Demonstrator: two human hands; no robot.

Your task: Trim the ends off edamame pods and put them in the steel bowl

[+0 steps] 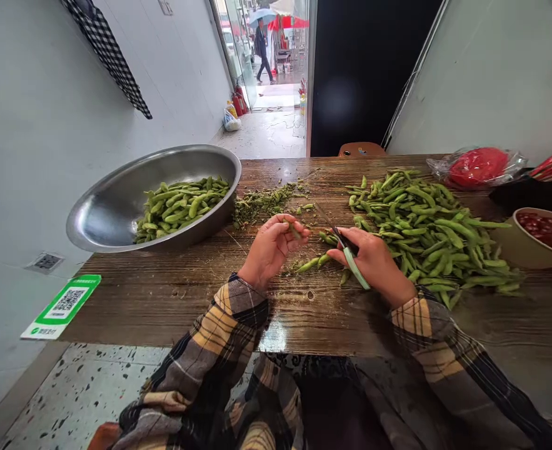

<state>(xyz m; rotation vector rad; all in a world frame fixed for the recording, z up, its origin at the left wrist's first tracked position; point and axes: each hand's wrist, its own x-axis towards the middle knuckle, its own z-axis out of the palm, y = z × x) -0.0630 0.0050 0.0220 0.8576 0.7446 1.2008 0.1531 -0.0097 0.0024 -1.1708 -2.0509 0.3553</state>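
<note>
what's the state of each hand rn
Left hand: closed, pinching a green pod.
Right hand: closed, holding scissors with a pale green handle.

Both forearms (214,334) reach over the near edge of the desk (135,300) and slant inward. Midway between near and far edges, the left grip (276,245) shows its palm, fingers bent, thumb pinched toward them. The right grip (372,253), apart from it, is curled closed, back of the hand upward, its wrist (402,294) nearer the near edge.
</note>
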